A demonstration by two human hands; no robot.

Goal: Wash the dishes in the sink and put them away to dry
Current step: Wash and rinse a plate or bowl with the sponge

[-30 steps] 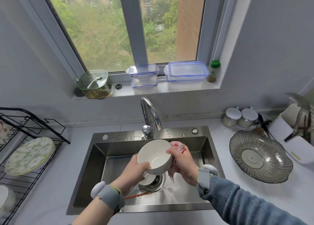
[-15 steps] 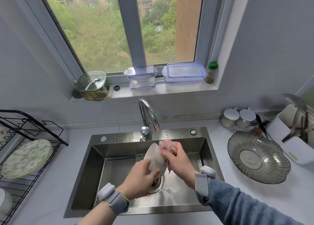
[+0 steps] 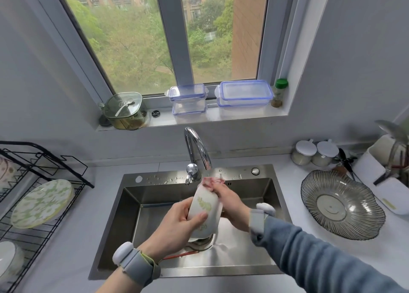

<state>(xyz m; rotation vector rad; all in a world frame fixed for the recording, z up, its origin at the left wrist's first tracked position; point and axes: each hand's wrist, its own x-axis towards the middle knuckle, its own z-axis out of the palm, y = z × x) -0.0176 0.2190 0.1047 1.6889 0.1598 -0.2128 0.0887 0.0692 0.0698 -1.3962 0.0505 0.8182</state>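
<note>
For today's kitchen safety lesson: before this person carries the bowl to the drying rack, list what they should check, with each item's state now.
1. Left hand has a firm grip on the bowl: ok, fingers wrap its outside.
2. Right hand free of the pink cloth: not ok, it holds the cloth at the rim.
3. Bowl rinsed of soap: cannot tell.
4. Faucet off: ok, no stream visible.
5. Space on the drying rack: ok, bare wire beside the green plate.
6. Sink emptied: not ok, a dish and red chopsticks remain.
</note>
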